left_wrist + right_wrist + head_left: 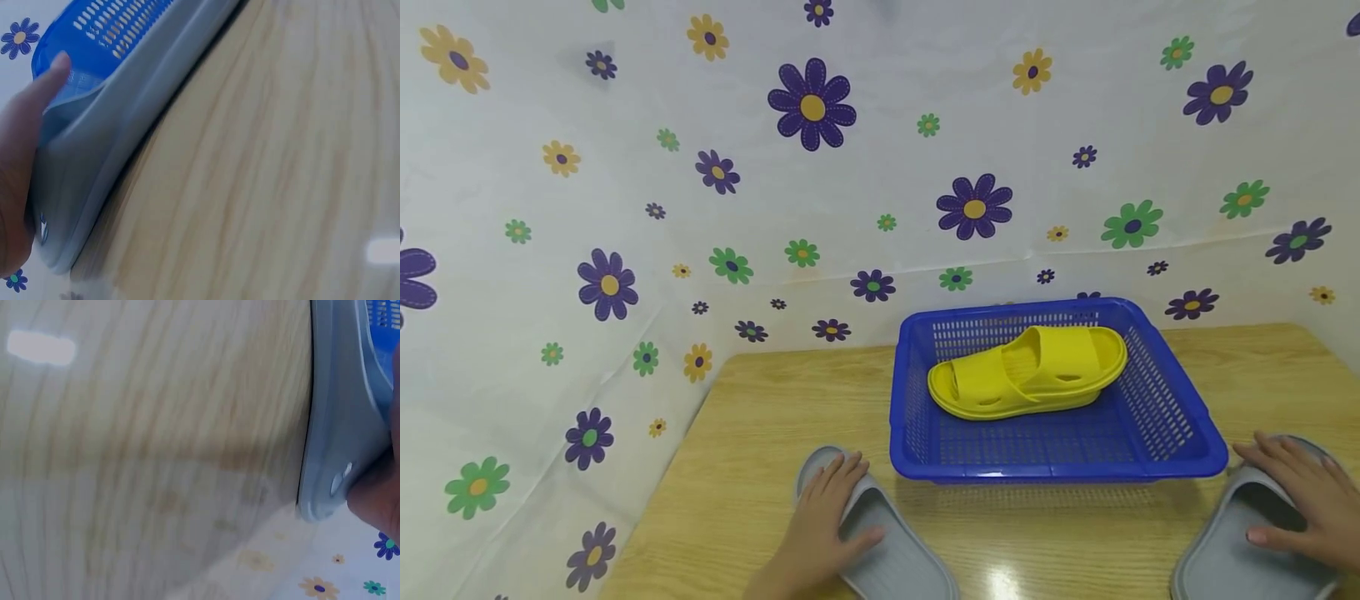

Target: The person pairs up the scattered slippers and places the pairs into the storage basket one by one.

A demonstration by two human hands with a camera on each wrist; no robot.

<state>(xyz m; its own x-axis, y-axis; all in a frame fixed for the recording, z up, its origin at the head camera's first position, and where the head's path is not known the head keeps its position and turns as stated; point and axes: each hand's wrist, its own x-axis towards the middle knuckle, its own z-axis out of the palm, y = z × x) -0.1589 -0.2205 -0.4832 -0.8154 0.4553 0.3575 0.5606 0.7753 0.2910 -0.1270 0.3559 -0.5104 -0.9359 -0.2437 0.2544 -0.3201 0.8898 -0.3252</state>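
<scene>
In the head view my left hand [823, 525] rests on a grey slipper [898, 554], fingers stretched over its strap and thumb apart from them. The left wrist view catches that thumb near the foot opening of the slipper [119, 128]. My right hand [1311, 504] lies over a second grey slipper [1221, 554] at the lower right, fingers extended across the strap and thumb spread. The right wrist view has this slipper [340, 406] at its edge. Yellow slippers [985, 379], overlapping with toes at opposite ends, lie inside a blue plastic basket [1060, 471] between and beyond both hands.
The basket stands toward the back of a wood-grain table [760, 417]. Behind and to the left hangs a white sheet [880, 175] printed with purple, green and yellow flowers. Bright light reflects off the tabletop near the front.
</scene>
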